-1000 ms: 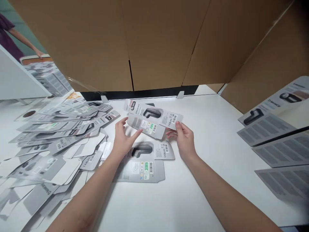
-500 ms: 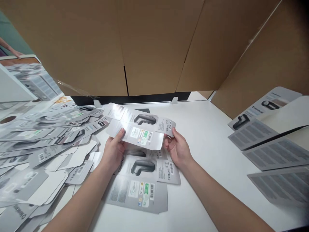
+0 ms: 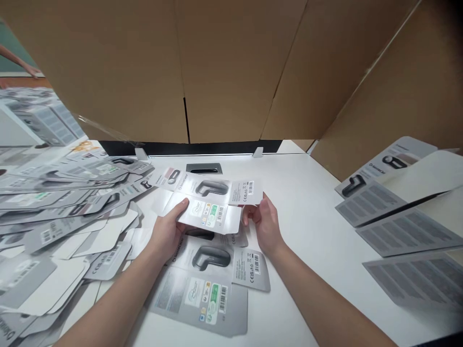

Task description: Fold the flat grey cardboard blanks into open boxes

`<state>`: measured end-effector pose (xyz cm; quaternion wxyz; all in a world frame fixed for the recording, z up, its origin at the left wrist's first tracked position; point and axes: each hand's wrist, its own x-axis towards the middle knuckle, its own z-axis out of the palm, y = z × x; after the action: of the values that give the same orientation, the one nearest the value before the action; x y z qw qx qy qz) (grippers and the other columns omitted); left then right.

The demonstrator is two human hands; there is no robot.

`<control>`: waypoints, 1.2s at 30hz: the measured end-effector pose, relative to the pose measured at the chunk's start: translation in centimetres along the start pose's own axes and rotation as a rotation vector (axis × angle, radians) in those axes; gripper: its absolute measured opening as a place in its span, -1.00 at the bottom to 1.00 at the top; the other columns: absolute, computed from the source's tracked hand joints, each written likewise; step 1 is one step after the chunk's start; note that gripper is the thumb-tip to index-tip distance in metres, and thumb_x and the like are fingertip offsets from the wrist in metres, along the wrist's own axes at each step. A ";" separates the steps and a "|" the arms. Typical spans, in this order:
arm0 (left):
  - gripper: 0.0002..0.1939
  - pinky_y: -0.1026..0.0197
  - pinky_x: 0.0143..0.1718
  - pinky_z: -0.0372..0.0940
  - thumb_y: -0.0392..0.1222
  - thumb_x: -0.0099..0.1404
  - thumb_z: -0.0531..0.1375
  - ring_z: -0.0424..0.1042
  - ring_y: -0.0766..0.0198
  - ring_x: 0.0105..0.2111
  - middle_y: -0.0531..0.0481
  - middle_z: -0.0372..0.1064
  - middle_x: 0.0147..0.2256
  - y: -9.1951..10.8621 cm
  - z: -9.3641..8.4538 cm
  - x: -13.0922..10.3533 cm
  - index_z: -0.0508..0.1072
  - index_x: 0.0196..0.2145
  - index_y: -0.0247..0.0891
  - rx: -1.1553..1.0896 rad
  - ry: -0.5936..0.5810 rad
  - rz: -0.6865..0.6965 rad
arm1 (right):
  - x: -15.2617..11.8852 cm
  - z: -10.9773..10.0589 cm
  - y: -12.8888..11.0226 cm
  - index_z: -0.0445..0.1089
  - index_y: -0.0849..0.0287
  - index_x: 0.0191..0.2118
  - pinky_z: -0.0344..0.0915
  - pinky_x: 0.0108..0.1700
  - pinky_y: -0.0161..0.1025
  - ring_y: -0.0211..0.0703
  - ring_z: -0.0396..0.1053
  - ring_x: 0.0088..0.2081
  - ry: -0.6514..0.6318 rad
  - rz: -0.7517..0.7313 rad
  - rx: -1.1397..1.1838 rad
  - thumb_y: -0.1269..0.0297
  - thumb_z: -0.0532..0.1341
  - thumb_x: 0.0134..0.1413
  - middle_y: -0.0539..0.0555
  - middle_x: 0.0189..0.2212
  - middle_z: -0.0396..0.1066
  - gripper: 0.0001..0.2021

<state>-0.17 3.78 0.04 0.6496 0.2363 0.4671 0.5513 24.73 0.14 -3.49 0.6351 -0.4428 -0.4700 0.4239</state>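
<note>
- Down comes the far edge of the printed carton blank (image 3: 213, 189) since half a second ago, and the dark table slot (image 3: 203, 168) behind it, partly covered then, now shows whole.
- The blank is held up at the middle, over the bench, printed side up and a little tilted.
- The left hand (image 3: 167, 237) has it: thumb flat on top near the lower edge, fingers tucked beneath.
- Over at the other end, the right hand (image 3: 267, 225) sits at the end flap, fingers half curled by its edge; whether they pinch the card, one cannot tell.
- It looks like thin coated card: light, springy, likely to flex along its creases. The sheen suggests a slick face, and the flaps could bend if squeezed; the broad panel near a crease seems the steadier hold.
- Just below, more flat blanks (image 3: 193, 301) overlap on the white bench (image 3: 304, 202).
- Out left, a loose, fanned pile of blanks (image 3: 77, 224); out right, grey-printed cards (image 3: 394, 241) stand in a row.
- Behind, a tall brown cardboard panel (image 3: 227, 72); at far left, a co-worker's hand (image 3: 32, 71) above packed cartons (image 3: 47, 123).
</note>
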 end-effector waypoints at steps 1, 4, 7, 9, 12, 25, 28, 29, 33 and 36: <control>-0.78 0.01 -0.12 0.78 -0.28 0.42 0.50 0.83 -0.15 -0.07 -0.26 0.80 -0.02 0.1 0.0 0.0 0.74 0.00 -0.35 -0.012 0.004 -0.006 | 0.0 -0.2 0.2 0.57 -0.04 0.22 0.42 -0.41 -0.15 -0.21 0.36 -0.49 -0.028 -0.021 -0.025 -0.54 0.28 0.49 0.09 -0.09 0.68 -0.34; -0.81 0.06 -0.06 0.74 -0.26 0.37 0.52 0.81 -0.10 -0.03 -0.22 0.80 -0.06 0.2 -0.4 0.4 0.75 -0.08 -0.34 -0.070 0.001 -0.004 | 0.0 -0.7 0.6 0.56 -0.06 0.23 0.45 -0.40 -0.14 -0.15 0.42 -0.46 -0.080 -0.078 -0.146 -0.64 0.32 0.37 0.09 -0.13 0.68 -0.24; -0.82 0.06 -0.09 0.71 -0.21 0.28 0.56 0.79 -0.11 -0.09 -0.17 0.77 -0.17 0.1 -0.9 0.9 0.71 -0.20 -0.29 -0.112 -0.015 -0.010 | -0.1 -1.1 1.0 0.62 -0.02 0.11 0.51 -0.31 -0.08 0.00 0.55 -0.34 -0.160 -0.084 -0.331 -0.75 0.34 0.22 0.14 -0.15 0.70 -0.16; -0.78 0.05 -0.13 0.68 -0.18 0.24 0.58 0.78 -0.10 -0.14 -0.15 0.75 -0.20 0.1 -1.1 1.1 0.70 -0.23 -0.28 -0.122 -0.025 -0.013 | -0.2 -1.2 1.1 0.66 0.00 0.03 0.52 -0.28 -0.05 0.06 0.59 -0.30 -0.218 -0.058 -0.419 -0.80 0.32 0.16 0.16 -0.20 0.70 -0.11; -0.72 0.10 -0.22 0.64 -0.15 0.18 0.61 0.74 -0.03 -0.21 -0.12 0.73 -0.22 0.1 -1.0 1.0 0.70 -0.23 -0.29 -0.129 -0.026 -0.013 | -0.2 -1.2 1.0 0.71 0.01 0.05 0.50 -0.32 -0.07 0.06 0.57 -0.36 -0.300 -0.055 -0.441 -0.86 0.30 0.07 0.11 -0.33 0.65 -0.03; -0.44 -0.20 0.16 0.66 0.16 0.22 0.65 0.68 -0.39 0.24 -0.22 0.76 0.06 -0.5 -1.5 0.4 0.73 0.04 -0.20 -0.113 -0.264 0.013 | -1.2 0.2 0.3 0.84 -0.06 0.02 0.72 0.01 0.07 0.19 0.78 -0.02 -0.217 -0.198 -0.540 0.22 0.44 0.38 0.12 0.02 0.82 -0.79; -0.07 -0.44 0.43 0.47 0.59 0.23 0.56 0.46 -0.53 0.49 -0.24 0.67 0.31 -1.0 -1.8 0.0 0.65 0.33 -0.04 -0.087 -0.541 0.098 | -1.3 0.6 0.4 0.85 -0.07 -0.11 0.74 -0.04 0.05 0.15 0.79 -0.12 -0.141 -0.235 -0.421 0.28 0.39 0.39 0.07 -0.15 0.82 -0.78; 0.01 -0.49 0.49 0.39 0.65 0.22 0.54 0.39 -0.55 0.54 -0.25 0.65 0.35 -1.2 -1.9 0.0 0.62 0.39 -0.01 -0.063 -0.624 0.110 | -1.3 0.7 0.3 0.85 -0.07 -0.18 0.73 -0.11 0.01 0.11 0.76 -0.21 -0.143 -0.227 -0.388 0.28 0.39 0.37 0.05 -0.24 0.80 -0.79; 0.01 -0.54 0.66 0.08 0.64 0.24 0.53 0.21 -0.51 0.65 -0.23 0.53 0.47 -2.5 -2.4 0.6 0.55 0.45 0.09 -0.049 -0.727 0.121 | -1.6 1.3 0.2 0.82 -0.01 -0.30 0.54 -0.44 -0.18 -0.09 0.54 -0.50 -0.223 -0.063 -0.278 0.26 0.42 0.30 0.01 -0.45 0.67 -0.82; -0.01 -0.60 0.69 -0.08 0.63 0.21 0.56 0.07 -0.46 0.71 -0.20 0.42 0.56 -3.2 -2.7 1.0 0.55 0.43 0.16 -0.119 -0.682 0.124 | -1.9 1.5 0.4 0.87 -0.02 -0.15 0.46 -0.49 -0.22 -0.16 0.47 -0.52 -0.293 0.058 -0.219 0.24 0.42 0.27 0.01 -0.39 0.69 -0.80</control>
<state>-0.99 3.23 -4.11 0.7460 0.3966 0.1753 0.5053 22.83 -1.34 -4.03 0.4951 -0.4564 -0.5879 0.4483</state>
